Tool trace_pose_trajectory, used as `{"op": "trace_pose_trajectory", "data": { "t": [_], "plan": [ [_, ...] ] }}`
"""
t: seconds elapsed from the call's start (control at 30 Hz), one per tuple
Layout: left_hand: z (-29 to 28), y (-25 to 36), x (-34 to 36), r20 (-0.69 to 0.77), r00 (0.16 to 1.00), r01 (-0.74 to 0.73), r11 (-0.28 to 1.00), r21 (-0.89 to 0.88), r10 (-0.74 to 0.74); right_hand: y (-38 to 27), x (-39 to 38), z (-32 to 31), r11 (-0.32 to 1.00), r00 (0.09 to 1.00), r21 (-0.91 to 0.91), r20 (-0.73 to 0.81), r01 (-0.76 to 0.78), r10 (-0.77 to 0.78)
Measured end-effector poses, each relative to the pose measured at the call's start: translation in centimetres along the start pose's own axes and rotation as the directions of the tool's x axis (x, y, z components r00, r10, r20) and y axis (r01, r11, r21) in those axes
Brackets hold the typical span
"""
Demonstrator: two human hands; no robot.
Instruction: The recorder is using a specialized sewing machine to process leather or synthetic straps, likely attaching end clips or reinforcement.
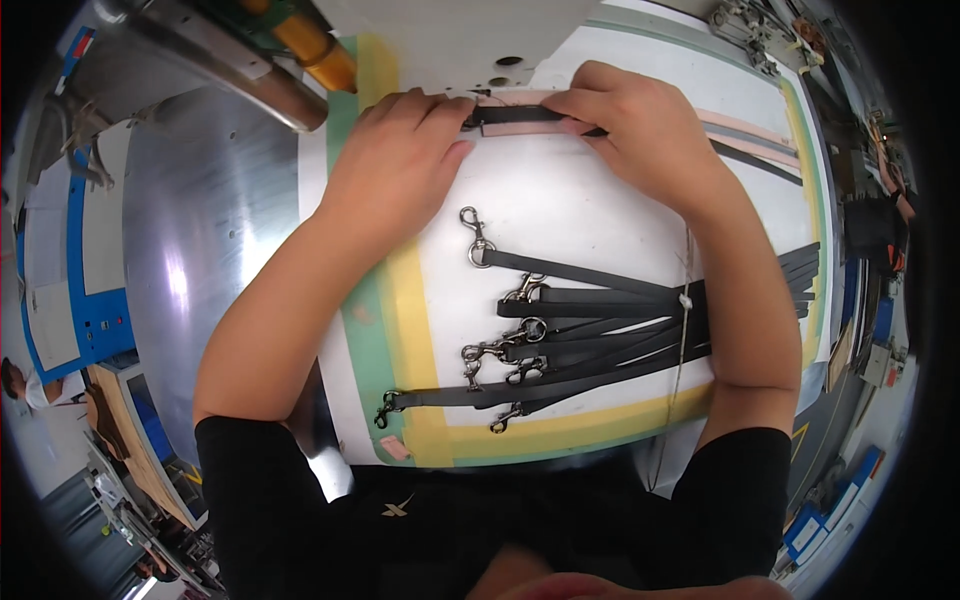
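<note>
At the far side of the white work surface (pixel 600 215), a black strap (pixel 515 115) lies along a pale pink strip (pixel 510 130). My left hand (pixel 405 145) is closed at the strap's left end, its fingertips by a small dark metal part that I cannot make out. My right hand (pixel 635 125) pinches the strap farther right between thumb and fingers. Nearer to me, several black straps with metal snap hooks (pixel 470 222) lie fanned out. A thin cord (pixel 685 301) with a knot crosses over them. My right forearm hides part of that bundle.
A pale machine housing (pixel 460 45) stands just beyond my hands. A metal cylinder (pixel 240 65) and a yellow one (pixel 315 45) slant in at upper left. Yellow tape (pixel 415 330) and green tape (pixel 370 370) edge the surface. A shiny metal plate (pixel 190 230) lies left.
</note>
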State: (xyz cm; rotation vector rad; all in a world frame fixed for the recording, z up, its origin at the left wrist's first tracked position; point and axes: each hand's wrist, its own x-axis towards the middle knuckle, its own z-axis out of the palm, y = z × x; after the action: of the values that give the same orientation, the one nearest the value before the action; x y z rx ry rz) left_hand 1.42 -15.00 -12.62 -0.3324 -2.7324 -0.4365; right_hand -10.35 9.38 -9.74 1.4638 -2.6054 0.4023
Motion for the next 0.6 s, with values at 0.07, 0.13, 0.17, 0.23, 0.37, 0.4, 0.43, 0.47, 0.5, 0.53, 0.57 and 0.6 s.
{"op": "trace_pose_trajectory", "data": {
  "t": [0.07,0.13,0.17,0.23,0.37,0.4,0.43,0.47,0.5,0.53,0.57,0.6],
  "plan": [
    [0.09,0.04,-0.15,-0.022,0.998,-0.062,0.998,-0.022,0.062,-0.04,0.11,0.2,1.0,1.0,-0.022,-0.008,0.009,-0.009],
    [0.11,0.14,-0.13,-0.006,0.99,-0.141,0.99,-0.001,0.141,-0.14,0.16,0.0,0.998,0.999,-0.056,-0.005,0.04,-0.04],
    [0.07,0.11,-0.1,-0.005,0.989,-0.146,0.989,-0.001,0.146,-0.07,0.17,-0.03,0.998,0.999,-0.056,-0.007,0.035,-0.035],
    [0.24,-0.04,0.03,-0.02,0.987,-0.16,0.987,-0.034,0.159,0.22,0.07,0.22,0.997,1.0,-0.071,-0.006,0.029,-0.029],
    [0.07,0.13,-0.02,-0.004,0.989,-0.146,0.986,-0.077,0.146,-0.05,-0.01,0.24,0.995,0.999,-0.088,-0.025,0.036,-0.039],
    [-0.01,0.32,-0.03,-0.008,0.992,-0.129,0.985,-0.11,0.129,-0.15,-0.03,0.22,0.993,0.996,-0.089,-0.04,0.08,-0.084],
    [-0.04,0.44,-0.06,-0.012,0.994,-0.112,0.983,-0.144,0.112,-0.2,-0.08,0.21,0.988,0.99,-0.091,-0.055,0.123,-0.128],
    [-0.01,0.46,-0.15,-0.012,0.993,-0.115,0.983,-0.143,0.114,-0.2,-0.16,0.18,0.988,0.99,-0.092,-0.057,0.121,-0.127],
    [0.01,0.35,-0.12,-0.013,0.995,-0.1,0.985,-0.138,0.099,-0.11,-0.13,0.09,0.985,0.989,-0.103,-0.041,0.135,-0.14],
    [0.06,0.22,-0.06,-0.013,0.996,-0.084,0.988,-0.133,0.083,0.0,-0.11,0.03,0.982,0.988,-0.114,-0.025,0.148,-0.152],
    [0.16,0.12,0.03,-0.014,0.996,-0.089,0.988,-0.13,0.088,0.13,-0.11,0.05,0.983,0.988,-0.116,-0.031,0.146,-0.15],
    [0.13,-0.02,0.06,0.007,0.998,-0.063,0.991,-0.116,0.064,0.17,-0.08,0.1,0.982,0.985,-0.103,-0.044,0.159,-0.164]
  ]
}}
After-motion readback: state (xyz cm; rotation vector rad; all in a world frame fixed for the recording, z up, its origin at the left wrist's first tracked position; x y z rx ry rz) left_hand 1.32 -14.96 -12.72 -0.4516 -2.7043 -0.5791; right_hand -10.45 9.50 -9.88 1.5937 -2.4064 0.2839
